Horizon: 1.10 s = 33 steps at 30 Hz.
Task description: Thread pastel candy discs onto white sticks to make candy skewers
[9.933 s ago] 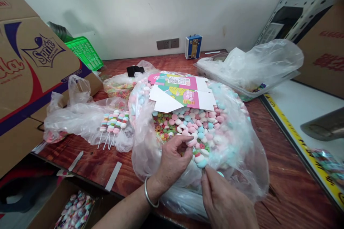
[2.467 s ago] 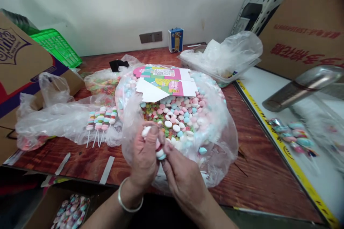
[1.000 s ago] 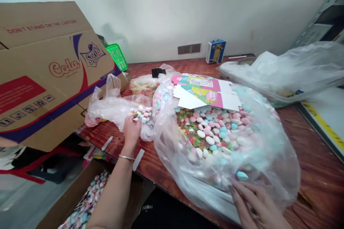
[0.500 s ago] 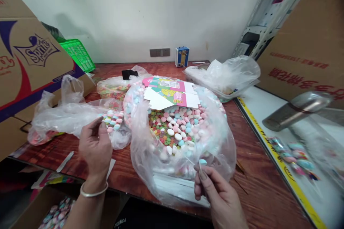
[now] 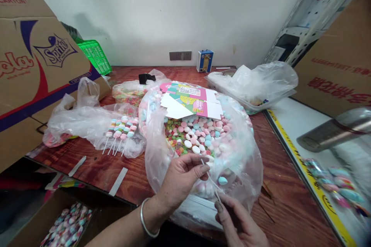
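In my right hand, a thin white stick is pinched between thumb and fingers, pointing up and left. My left hand is closed at the upper end of the stick, fingertips together; a second stick may lie alongside. Both hands are over a large clear plastic bag full of pink, white and blue candies, with small ring gummies on its left side. A single blue candy sits near the stick. More white sticks lie at the bag's front edge.
Several candy skewers rest on plastic at the left. A printed card lies on the candies. Cartons flank the table, with a carton of wrapped candies below left. A steel flask and wrapped candies are at the right.
My left hand has moved right, from the candy skewers to the stick at my right hand. The skewers now lie uncovered. The view has shifted slightly.
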### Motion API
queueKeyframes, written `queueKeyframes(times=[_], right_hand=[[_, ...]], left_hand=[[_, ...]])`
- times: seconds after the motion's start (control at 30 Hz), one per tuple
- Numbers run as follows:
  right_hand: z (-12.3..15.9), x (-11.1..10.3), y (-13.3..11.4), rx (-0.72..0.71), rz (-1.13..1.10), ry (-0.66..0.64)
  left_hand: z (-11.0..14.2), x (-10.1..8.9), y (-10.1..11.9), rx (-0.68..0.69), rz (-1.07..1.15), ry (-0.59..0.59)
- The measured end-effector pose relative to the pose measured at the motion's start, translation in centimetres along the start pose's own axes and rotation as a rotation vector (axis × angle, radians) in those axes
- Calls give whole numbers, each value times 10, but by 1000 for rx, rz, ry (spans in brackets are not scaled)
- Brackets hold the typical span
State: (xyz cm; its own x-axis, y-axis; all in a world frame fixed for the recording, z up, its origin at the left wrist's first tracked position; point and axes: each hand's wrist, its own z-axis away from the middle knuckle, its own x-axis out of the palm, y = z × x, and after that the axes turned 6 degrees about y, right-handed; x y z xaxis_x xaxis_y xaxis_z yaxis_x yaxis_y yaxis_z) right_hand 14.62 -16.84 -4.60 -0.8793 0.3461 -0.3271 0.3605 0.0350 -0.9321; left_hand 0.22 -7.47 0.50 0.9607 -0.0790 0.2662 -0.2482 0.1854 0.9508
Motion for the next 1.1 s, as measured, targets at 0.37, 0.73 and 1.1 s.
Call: queueKeyframes(times=[0.37, 0.73, 1.1], right_hand=[[-51, -23, 16, -106, 495, 73], [-62, -7, 37, 150, 487, -89], [-73, -32, 9, 185, -219, -178]], left_hand=[[-24, -14, -11, 326, -550, 94], [-50, 4, -7, 659, -1199, -235], [-64, 15, 0, 76, -470, -201]])
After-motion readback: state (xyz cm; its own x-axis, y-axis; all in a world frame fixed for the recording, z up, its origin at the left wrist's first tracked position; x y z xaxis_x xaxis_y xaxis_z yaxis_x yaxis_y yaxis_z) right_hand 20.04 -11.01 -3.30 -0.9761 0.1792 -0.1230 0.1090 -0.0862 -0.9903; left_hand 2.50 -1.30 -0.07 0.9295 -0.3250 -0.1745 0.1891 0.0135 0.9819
